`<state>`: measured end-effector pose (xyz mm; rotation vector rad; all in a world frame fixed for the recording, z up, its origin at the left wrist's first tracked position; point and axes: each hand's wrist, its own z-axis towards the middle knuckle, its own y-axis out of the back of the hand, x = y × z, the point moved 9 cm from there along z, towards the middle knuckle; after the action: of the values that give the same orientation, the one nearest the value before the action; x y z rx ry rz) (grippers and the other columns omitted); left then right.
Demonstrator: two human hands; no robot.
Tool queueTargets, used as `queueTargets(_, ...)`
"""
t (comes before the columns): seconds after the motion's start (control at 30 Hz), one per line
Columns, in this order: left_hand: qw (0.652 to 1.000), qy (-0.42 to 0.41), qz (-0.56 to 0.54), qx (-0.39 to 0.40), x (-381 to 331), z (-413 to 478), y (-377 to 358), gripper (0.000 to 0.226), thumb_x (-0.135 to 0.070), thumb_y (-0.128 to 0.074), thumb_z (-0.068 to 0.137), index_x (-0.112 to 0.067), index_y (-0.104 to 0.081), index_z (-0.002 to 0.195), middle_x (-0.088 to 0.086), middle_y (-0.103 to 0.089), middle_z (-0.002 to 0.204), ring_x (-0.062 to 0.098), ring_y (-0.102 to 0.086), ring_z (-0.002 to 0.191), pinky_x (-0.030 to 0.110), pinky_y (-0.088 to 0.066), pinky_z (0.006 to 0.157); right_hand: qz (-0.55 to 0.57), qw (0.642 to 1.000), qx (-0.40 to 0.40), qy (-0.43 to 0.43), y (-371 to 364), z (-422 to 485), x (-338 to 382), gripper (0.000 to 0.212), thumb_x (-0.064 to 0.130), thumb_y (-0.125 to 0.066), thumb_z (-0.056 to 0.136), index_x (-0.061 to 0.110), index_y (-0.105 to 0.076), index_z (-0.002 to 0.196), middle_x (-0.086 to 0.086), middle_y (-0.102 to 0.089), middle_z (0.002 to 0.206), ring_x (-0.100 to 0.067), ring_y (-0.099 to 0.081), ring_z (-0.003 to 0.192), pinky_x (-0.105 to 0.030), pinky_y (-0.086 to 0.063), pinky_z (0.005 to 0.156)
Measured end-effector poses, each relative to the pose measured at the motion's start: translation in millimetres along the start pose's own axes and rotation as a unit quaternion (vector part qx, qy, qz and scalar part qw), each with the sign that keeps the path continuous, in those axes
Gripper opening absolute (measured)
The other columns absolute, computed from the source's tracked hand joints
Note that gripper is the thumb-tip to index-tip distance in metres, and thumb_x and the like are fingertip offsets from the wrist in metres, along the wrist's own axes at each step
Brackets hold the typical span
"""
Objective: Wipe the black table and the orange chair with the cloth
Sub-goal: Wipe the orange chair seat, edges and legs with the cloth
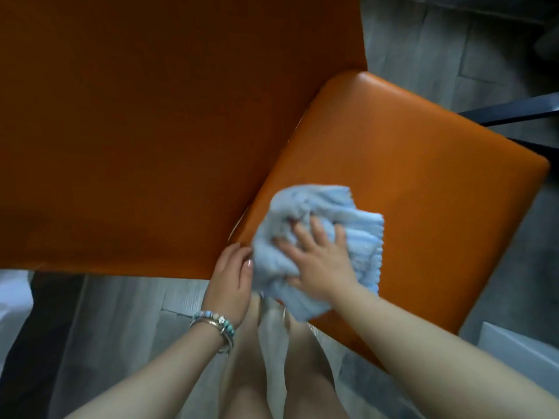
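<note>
The orange chair fills most of the view: its backrest (151, 131) spreads across the left and its seat (423, 164) lies to the right. A crumpled light blue cloth (320, 213) rests on the near left part of the seat. My right hand (320, 261) lies on top of the cloth, fingers spread and bunching into its folds. My left hand (230, 273), with bracelets on the wrist, grips the lower edge of the backrest right beside the cloth. The black table is not in view.
Grey wood-look floor (121, 313) shows below and to the right of the chair. A dark bar (514, 111) juts in at the right edge. My bare legs (272, 373) stand close to the seat's near corner. A white object (520, 346) sits at lower right.
</note>
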<state>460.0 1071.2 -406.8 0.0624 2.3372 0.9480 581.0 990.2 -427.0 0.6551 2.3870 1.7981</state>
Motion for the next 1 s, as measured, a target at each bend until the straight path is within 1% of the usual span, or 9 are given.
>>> queueTargets(0.13,0.986,-0.097,0.136,0.013,17,-27,-5,0.045,-0.034,-0.033,0.085,-0.01,-0.07,0.09,0.007,-0.064,0.1,0.021,-0.061,0.09,0.031,-0.052,0.076,0.096,0.979,0.052,-0.172,7,35,-5,0.07,0.055,-0.051,0.083,0.044,-0.019,0.144,-0.003,-0.004,0.158,-0.036,0.002,0.142,-0.066,-0.01,0.104)
queueTargets(0.27,0.991,0.007,0.126,0.048,52,-26,5,0.043,-0.039,-0.038,0.09,-0.009,-0.068,0.091,0.008,-0.066,0.092,0.028,-0.06,0.088,0.031,-0.044,0.074,0.035,0.999,0.01,-0.031,-12,4,55,0.082,0.057,-0.078,0.047,0.039,-0.056,0.125,-0.008,-0.05,0.136,-0.041,-0.034,0.128,-0.07,-0.033,0.089)
queueTargets(0.33,0.993,0.095,0.066,0.0,66,-24,19,0.028,-0.035,-0.054,0.092,-0.009,-0.065,0.095,0.003,-0.063,0.093,0.022,-0.058,0.086,0.027,-0.038,0.071,-0.003,1.0,-0.016,0.012,-26,-26,58,0.083,0.046,-0.081,0.04,0.038,-0.059,0.12,-0.006,-0.053,0.13,-0.038,-0.036,0.123,-0.067,-0.032,0.091)
queueTargets(0.47,0.978,0.175,-0.1,-0.046,67,-22,23,0.041,-0.034,-0.069,0.082,-0.017,-0.049,0.113,-0.003,-0.057,0.099,0.018,-0.055,0.087,0.027,-0.04,0.076,-0.025,0.996,-0.03,-0.076,-29,-78,15,0.095,0.052,-0.082,0.038,0.039,-0.043,0.124,-0.005,-0.041,0.132,-0.037,-0.034,0.123,-0.063,-0.026,0.096)
queueTargets(0.63,0.895,0.307,-0.3,-0.123,84,-18,16,0.048,-0.035,-0.061,0.086,-0.021,-0.043,0.128,0.008,-0.062,0.108,0.034,-0.063,0.095,0.048,-0.051,0.09,0.018,0.98,0.029,-0.196,-29,-66,25,0.102,0.054,-0.083,0.025,0.033,-0.05,0.119,-0.012,-0.051,0.128,-0.038,-0.036,0.119,-0.073,-0.037,0.08)
queueTargets(0.73,0.923,0.293,-0.226,-0.103,80,-16,19,0.036,-0.027,-0.054,0.089,-0.016,-0.048,0.122,0.01,-0.061,0.102,0.034,-0.059,0.086,0.038,-0.049,0.082,0.005,0.991,0.012,-0.136,-14,-15,74,0.092,0.046,-0.087,0.034,0.033,-0.06,0.121,-0.012,-0.057,0.13,-0.043,-0.043,0.123,-0.072,-0.037,0.084)
queueTargets(0.83,0.968,0.219,-0.097,-0.07,63,-25,22,0.027,-0.021,-0.047,0.093,-0.011,-0.05,0.119,0.011,-0.06,0.094,0.034,-0.055,0.082,0.031,-0.037,0.069,0.038,0.993,0.035,-0.106,-18,6,82,0.078,0.037,-0.073,0.071,0.038,-0.037,0.14,-0.008,-0.025,0.154,-0.041,-0.018,0.14,-0.069,-0.017,0.102)
queueTargets(0.93,0.983,0.172,-0.06,-0.012,58,-32,6,0.031,-0.022,-0.046,0.094,-0.011,-0.05,0.123,0.013,-0.063,0.107,0.036,-0.058,0.099,0.033,-0.04,0.076,-0.01,0.99,-0.007,-0.14,-23,-39,50,0.095,0.047,-0.087,0.037,0.036,-0.053,0.125,-0.008,-0.048,0.137,-0.039,-0.039,0.126,-0.068,-0.032,0.094)
queueTargets(1.0,0.983,0.173,-0.059,0.025,59,-35,-7,0.036,-0.021,-0.047,0.095,-0.013,-0.047,0.13,0.005,-0.061,0.101,0.032,-0.058,0.096,0.032,-0.041,0.076,-0.023,0.986,-0.015,-0.163,-38,-90,24,0.101,0.048,-0.088,0.032,0.037,-0.047,0.124,-0.006,-0.042,0.134,-0.036,-0.036,0.122,-0.064,-0.028,0.096)
